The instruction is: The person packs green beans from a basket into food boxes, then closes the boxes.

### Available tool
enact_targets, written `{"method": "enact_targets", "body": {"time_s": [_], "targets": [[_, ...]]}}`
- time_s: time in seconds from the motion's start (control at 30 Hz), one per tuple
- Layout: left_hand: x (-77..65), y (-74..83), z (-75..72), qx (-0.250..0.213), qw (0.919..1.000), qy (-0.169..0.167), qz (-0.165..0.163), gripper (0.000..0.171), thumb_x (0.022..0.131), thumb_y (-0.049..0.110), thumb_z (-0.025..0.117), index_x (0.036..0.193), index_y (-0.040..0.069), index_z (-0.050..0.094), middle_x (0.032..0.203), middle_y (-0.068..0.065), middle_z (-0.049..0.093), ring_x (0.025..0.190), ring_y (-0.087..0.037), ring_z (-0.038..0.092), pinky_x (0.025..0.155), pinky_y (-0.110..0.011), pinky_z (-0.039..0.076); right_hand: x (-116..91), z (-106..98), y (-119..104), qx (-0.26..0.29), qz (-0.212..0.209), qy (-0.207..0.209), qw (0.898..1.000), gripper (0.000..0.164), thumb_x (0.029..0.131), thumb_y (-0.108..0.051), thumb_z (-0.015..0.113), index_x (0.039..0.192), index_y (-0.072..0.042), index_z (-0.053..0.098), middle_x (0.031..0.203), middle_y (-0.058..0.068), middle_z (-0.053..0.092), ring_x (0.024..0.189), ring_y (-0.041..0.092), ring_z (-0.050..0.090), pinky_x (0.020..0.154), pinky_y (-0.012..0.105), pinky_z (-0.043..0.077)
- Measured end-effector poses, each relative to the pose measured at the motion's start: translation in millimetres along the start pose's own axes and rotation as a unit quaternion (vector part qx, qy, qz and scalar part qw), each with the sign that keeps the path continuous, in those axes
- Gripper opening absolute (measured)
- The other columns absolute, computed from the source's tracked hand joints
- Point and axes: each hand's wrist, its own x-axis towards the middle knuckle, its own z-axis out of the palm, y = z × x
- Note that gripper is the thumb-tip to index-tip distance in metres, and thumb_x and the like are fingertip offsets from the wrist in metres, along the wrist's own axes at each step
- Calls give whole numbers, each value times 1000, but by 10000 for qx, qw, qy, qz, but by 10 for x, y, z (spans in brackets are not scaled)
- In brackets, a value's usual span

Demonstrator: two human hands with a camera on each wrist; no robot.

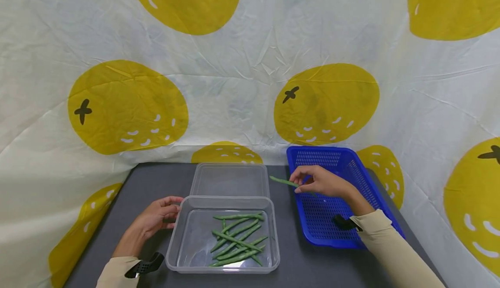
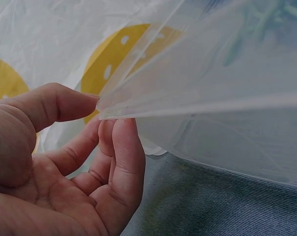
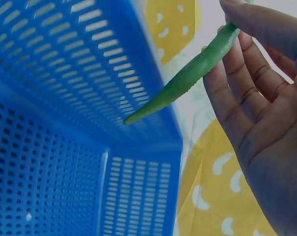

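My right hand (image 1: 322,181) pinches one green bean (image 1: 279,180) between thumb and fingers, above the left side of a blue plastic basket (image 1: 324,231). In the right wrist view, the free end of that bean (image 3: 187,81) points down toward the slotted basket wall. A clear plastic container (image 1: 189,240) stands at the front of the table with several green beans (image 1: 234,242) lying crisscross in it. On its left side, my left hand (image 1: 156,217) holds the rim; the left wrist view shows thumb and fingertips (image 2: 126,130) pinching the container's edge.
A flat clear lid (image 1: 230,180) lies behind the container on the dark grey table (image 1: 156,181). White cloth (image 1: 230,106) printed with yellow fruit hangs behind and along both sides. The basket stands at the table's right side.
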Motion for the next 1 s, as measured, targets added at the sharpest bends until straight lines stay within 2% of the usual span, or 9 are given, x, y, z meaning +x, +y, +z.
{"method": "enact_targets", "body": {"time_s": [0.23,0.4,0.6,0.77,0.87,1.0], "targets": [[-6,-20,2,40,10000,-14,5,47,98,18,63,138,-3,51,103,-8,70,91,-22,66,76,-41,53,46,128,-72,147,-207,-169,9995,23,93,-13,73,116,-10,68,108,14,65,95,21,62,87,35,56],[-7,-33,-6,44,9999,-95,54,48,98,18,63,139,-4,49,105,-9,69,91,-22,66,76,-41,54,81,229,-125,97,-440,-241,9987,22,93,-16,74,114,-13,69,106,8,66,93,20,63,85,35,56],[0,-44,-3,34,9999,-76,77,47,99,18,64,138,-3,50,106,-11,70,93,-24,66,77,-41,54,136,328,-222,79,-647,-310,9974,21,93,-18,75,113,-19,68,104,6,67,90,17,64,82,38,57],[0,-40,0,13,9999,-86,92,48,98,18,64,139,-4,50,105,-9,70,93,-23,66,77,-41,54,177,384,-258,140,-857,-388,9955,22,93,-17,75,113,-13,68,105,0,67,89,15,64,80,38,57],[5,-39,1,8,9999,-85,94,48,98,18,64,139,-4,50,105,-9,70,92,-23,66,77,-41,54,200,422,-288,241,-922,-442,9945,23,93,-14,74,114,-10,68,107,6,67,91,15,65,81,39,57],[3,-42,5,-20,9999,-85,103,48,98,17,64,139,-4,49,104,-8,70,91,-22,66,76,-41,54,240,497,-338,339,-978,-550,9931,23,93,-12,74,115,-15,68,108,11,67,94,15,66,84,39,56]]}}
